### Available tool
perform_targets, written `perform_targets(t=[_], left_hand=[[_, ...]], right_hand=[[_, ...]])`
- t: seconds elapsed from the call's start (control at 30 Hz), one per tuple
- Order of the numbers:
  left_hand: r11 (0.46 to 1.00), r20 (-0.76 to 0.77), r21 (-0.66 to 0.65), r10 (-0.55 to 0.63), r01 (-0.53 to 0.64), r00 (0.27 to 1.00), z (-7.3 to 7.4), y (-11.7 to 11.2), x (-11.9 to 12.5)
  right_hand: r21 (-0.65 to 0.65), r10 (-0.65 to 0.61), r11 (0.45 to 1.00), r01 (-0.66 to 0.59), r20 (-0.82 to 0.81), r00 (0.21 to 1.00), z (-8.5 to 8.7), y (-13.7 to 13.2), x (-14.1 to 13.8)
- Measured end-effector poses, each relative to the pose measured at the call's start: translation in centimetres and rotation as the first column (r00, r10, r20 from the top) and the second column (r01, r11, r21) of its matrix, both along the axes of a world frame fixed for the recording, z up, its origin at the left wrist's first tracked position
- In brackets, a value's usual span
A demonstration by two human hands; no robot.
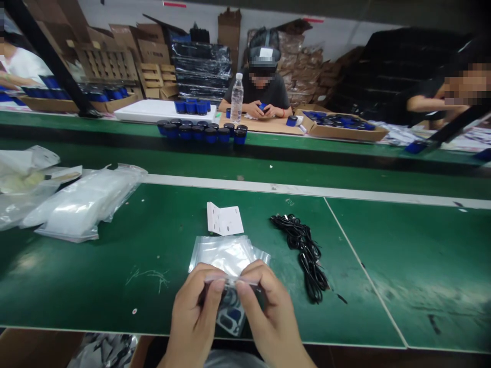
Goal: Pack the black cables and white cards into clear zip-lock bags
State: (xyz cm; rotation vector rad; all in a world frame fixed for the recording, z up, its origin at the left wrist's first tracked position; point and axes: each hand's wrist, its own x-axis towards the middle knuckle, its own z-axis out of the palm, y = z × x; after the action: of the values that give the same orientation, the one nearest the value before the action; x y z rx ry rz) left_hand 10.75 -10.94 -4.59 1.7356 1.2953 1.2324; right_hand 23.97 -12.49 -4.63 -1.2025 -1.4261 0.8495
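My left hand (197, 301) and my right hand (264, 301) pinch the top edge of a small clear zip bag (232, 324), thumbs close together on its strip. Dark and grey flat parts show through the plastic below my thumbs. Just beyond my fingers lies a stack of clear plastic bags (224, 250) on the green table. Behind the stack sits a folded white leaflet (228, 220). To the right of it is a pile of black coiled cables (303, 255).
Packs of clear bags (90, 199) lie at the left. Across the table, several blue-and-black round items (203, 132) stand in rows near a water bottle (237, 99). A co-worker (264, 87) handles a blue item there. Below the table's front edge is an open box (105, 350).
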Motion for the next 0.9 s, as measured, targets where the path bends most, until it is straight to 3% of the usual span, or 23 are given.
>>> perform_targets(t=[0.1,0.23,0.4,0.6,0.77,0.9], left_hand=[[0.991,0.053,-0.093,-0.089,0.094,0.995,0.9,0.5,-0.9],[0.979,0.096,-0.17,-0.097,0.112,0.991,1.4,0.5,-1.5],[0.984,-0.004,-0.11,-0.141,0.14,0.99,1.4,0.6,-2.0],[0.957,-0.1,-0.177,-0.25,0.23,0.963,1.6,0.6,-2.0],[0.979,-0.142,-0.138,-0.172,0.152,0.975,1.4,0.4,-1.9],[0.987,-0.187,-0.151,-0.087,0.059,0.979,0.6,-0.8,-4.5]], right_hand=[[-0.021,0.068,0.997,-0.068,0.019,0.997,1.1,0.2,1.1],[-0.017,0.085,0.996,-0.084,0.068,0.994,1.5,0.0,1.6],[-0.025,0.133,0.991,-0.131,0.105,0.986,1.5,-0.2,1.8],[-0.036,0.147,0.989,-0.144,0.115,0.982,1.4,0.0,1.6],[0.032,0.083,0.996,-0.087,0.116,0.99,1.0,-0.4,0.9],[-0.056,0.262,0.965,-0.257,0.12,0.958,1.2,-0.1,0.8]])
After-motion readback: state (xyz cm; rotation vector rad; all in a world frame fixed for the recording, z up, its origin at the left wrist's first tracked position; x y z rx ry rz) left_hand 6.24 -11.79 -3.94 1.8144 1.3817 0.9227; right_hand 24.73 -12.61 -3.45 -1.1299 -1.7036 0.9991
